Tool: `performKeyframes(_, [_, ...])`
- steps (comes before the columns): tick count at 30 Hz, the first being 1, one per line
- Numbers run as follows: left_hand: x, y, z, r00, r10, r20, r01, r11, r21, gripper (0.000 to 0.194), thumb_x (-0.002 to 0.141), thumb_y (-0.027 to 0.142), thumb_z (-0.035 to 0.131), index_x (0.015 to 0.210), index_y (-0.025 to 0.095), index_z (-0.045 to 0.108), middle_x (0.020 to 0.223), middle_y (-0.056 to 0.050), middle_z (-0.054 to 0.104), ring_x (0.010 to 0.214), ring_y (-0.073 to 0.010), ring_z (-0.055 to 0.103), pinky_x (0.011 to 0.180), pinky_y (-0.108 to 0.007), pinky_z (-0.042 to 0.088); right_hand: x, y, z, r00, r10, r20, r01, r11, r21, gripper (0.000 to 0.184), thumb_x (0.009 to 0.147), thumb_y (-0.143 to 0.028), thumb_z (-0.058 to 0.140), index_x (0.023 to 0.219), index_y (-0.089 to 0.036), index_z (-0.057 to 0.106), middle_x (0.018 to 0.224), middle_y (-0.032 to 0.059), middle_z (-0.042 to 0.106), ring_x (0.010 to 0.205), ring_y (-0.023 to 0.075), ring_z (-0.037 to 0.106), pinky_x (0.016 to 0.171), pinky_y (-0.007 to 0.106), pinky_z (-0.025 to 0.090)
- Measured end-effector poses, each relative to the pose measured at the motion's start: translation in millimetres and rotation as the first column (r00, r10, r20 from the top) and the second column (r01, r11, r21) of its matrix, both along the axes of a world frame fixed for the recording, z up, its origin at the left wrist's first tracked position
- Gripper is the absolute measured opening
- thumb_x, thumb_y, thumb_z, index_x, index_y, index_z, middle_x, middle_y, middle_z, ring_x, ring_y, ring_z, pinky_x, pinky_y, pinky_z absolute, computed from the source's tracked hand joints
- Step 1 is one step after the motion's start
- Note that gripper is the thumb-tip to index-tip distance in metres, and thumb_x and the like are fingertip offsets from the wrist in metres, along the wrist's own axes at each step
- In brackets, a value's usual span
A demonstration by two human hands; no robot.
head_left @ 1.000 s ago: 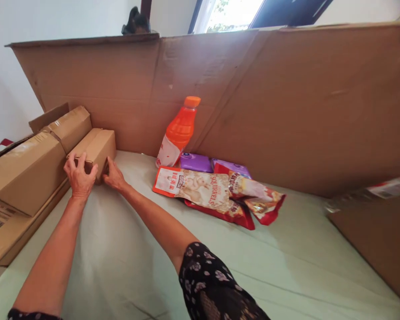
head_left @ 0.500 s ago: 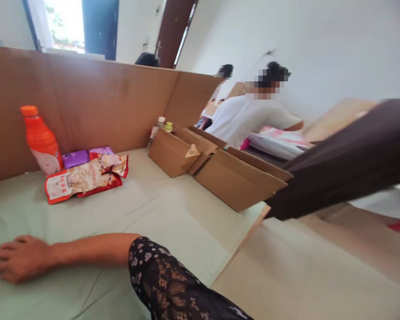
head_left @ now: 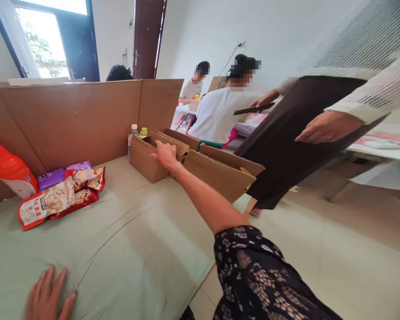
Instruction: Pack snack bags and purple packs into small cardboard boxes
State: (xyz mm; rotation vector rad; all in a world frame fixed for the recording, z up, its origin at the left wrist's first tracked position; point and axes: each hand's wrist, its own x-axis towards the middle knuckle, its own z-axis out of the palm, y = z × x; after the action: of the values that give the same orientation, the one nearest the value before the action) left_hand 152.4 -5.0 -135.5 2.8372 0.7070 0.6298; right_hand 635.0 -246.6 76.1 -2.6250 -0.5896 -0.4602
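Observation:
My right hand (head_left: 166, 154) reaches far out to a small open cardboard box (head_left: 146, 163) at the back of the green-covered table (head_left: 130, 231). Its fingers curl over the box's top rim and the thumb lies on the outer wall. A larger open cardboard box (head_left: 220, 175) sits just right of it. My left hand (head_left: 48, 298) lies flat on the green cloth at the bottom left, fingers spread, holding nothing.
An orange drink bottle (head_left: 10, 173), purple packs (head_left: 51, 178) and snack packets (head_left: 50, 200) lie at the left by the cardboard partition (head_left: 73, 120). Two small bottles (head_left: 132, 133) stand behind the box. A person in a dark skirt (head_left: 286, 133) stands close on the right; others sit beyond.
My view swung right from the stacked boxes. My right hand left the small box on the left and now reaches to the open box at the back; my left hand pressed down on the cloth.

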Motion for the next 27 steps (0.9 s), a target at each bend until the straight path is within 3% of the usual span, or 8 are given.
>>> performKeyframes(4, [25, -40, -6.4, 0.992, -0.122, 0.039, 0.123, 0.992, -0.023, 0.05, 0.093, 0.049, 0.048, 0.131, 0.024, 0.067, 0.145, -0.016, 0.059, 0.136, -0.0379, 0.055, 0.108, -0.064, 0.047, 8, -40, 2.0, 0.982, 0.117, -0.146, -0.123, 0.992, -0.033, 0.02, 0.085, -0.02, 0.061, 0.1, -0.013, 0.073, 0.096, 0.0136, 0.074, 0.094, 0.0289, 0.067, 0.084, 0.036, 0.047])
performKeyframes(8, [43, -68, 31.2, 0.991, -0.132, 0.039, 0.137, 0.972, -0.192, 0.064, 0.089, 0.053, 0.059, 0.147, 0.027, 0.052, 0.152, -0.015, 0.053, 0.138, -0.0371, 0.054, 0.106, -0.059, 0.052, -39, -85, -3.0, 0.895, 0.412, -0.172, -0.419, 0.908, -0.006, 0.008, 0.082, -0.023, 0.066, 0.087, -0.018, 0.072, 0.091, 0.0036, 0.072, 0.086, 0.0189, 0.065, 0.08, 0.028, 0.047])
performKeyframes(10, [48, -84, 56.8, 0.985, -0.139, 0.104, 0.161, 0.955, -0.248, 0.078, 0.087, 0.053, 0.064, 0.156, 0.029, 0.037, 0.159, -0.015, 0.044, 0.144, -0.0379, 0.047, 0.111, -0.06, 0.048, -74, -106, -6.6, 0.731, 0.667, -0.146, -0.669, 0.742, 0.04, 0.005, 0.084, -0.023, 0.067, 0.085, -0.02, 0.072, 0.096, 0.0037, 0.072, 0.091, 0.0184, 0.066, 0.086, 0.03, 0.048])
performKeyframes(13, [45, -103, 89.8, 0.966, -0.186, 0.177, 0.24, 0.901, -0.361, 0.106, 0.079, 0.054, 0.076, 0.163, 0.034, 0.015, 0.169, -0.015, 0.025, 0.152, -0.0428, 0.031, 0.116, -0.067, 0.036, -129, -121, -11.7, 0.38, 0.923, -0.057, -0.917, 0.384, 0.11, 0.013, 0.094, -0.019, 0.061, 0.088, -0.023, 0.072, 0.101, 0.0055, 0.071, 0.1, 0.0183, 0.065, 0.094, 0.034, 0.047])
performKeyframes(18, [15, -105, 110.2, 0.958, -0.131, 0.255, 0.26, 0.773, -0.579, 0.129, 0.066, 0.051, 0.088, 0.163, 0.037, 0.005, 0.171, -0.015, 0.014, 0.152, -0.0481, 0.025, 0.115, -0.069, 0.032, -191, -97, -14.3, 0.118, 0.993, 0.009, -0.984, 0.115, 0.139, 0.016, 0.099, -0.016, 0.058, 0.093, -0.023, 0.071, 0.106, 0.0061, 0.07, 0.097, 0.0165, 0.064, 0.095, 0.037, 0.045])
performKeyframes(22, [-11, -90, 112.6, 0.966, -0.038, 0.256, 0.187, 0.787, -0.588, 0.126, 0.066, 0.046, 0.088, 0.163, 0.039, 0.008, 0.169, -0.015, 0.024, 0.15, -0.0478, 0.031, 0.113, -0.07, 0.033, -202, -78, -8.0, 0.107, 0.994, -0.006, -0.989, 0.107, 0.105, 0.031, 0.099, -0.048, 0.061, 0.092, -0.02, 0.071, 0.107, 0.0093, 0.071, 0.093, 0.02, 0.064, 0.092, 0.041, 0.044])
performKeyframes(24, [-18, -79, 114.6, 0.961, -0.001, 0.276, 0.166, 0.803, -0.573, 0.125, 0.065, 0.047, 0.089, 0.162, 0.042, 0.01, 0.168, -0.013, 0.027, 0.149, -0.0473, 0.033, 0.113, -0.07, 0.034, -198, -76, -5.2, 0.157, 0.987, -0.044, -0.98, 0.161, 0.115, 0.051, 0.097, -0.066, 0.051, 0.096, -0.02, 0.072, 0.104, 0.0116, 0.072, 0.091, 0.0225, 0.064, 0.09, 0.043, 0.045])
performKeyframes(27, [-22, -62, 116.1, 0.955, 0.049, 0.291, 0.126, 0.825, -0.551, 0.121, 0.065, 0.049, 0.089, 0.16, 0.047, 0.014, 0.168, -0.01, 0.028, 0.15, -0.0464, 0.032, 0.113, -0.071, 0.032, -180, -73, -8.6, 0.242, 0.957, -0.16, -0.921, 0.279, 0.274, 0.058, 0.104, -0.063, 0.034, 0.096, -0.021, 0.074, 0.099, 0.0114, 0.075, 0.092, 0.0224, 0.068, 0.088, 0.041, 0.048])
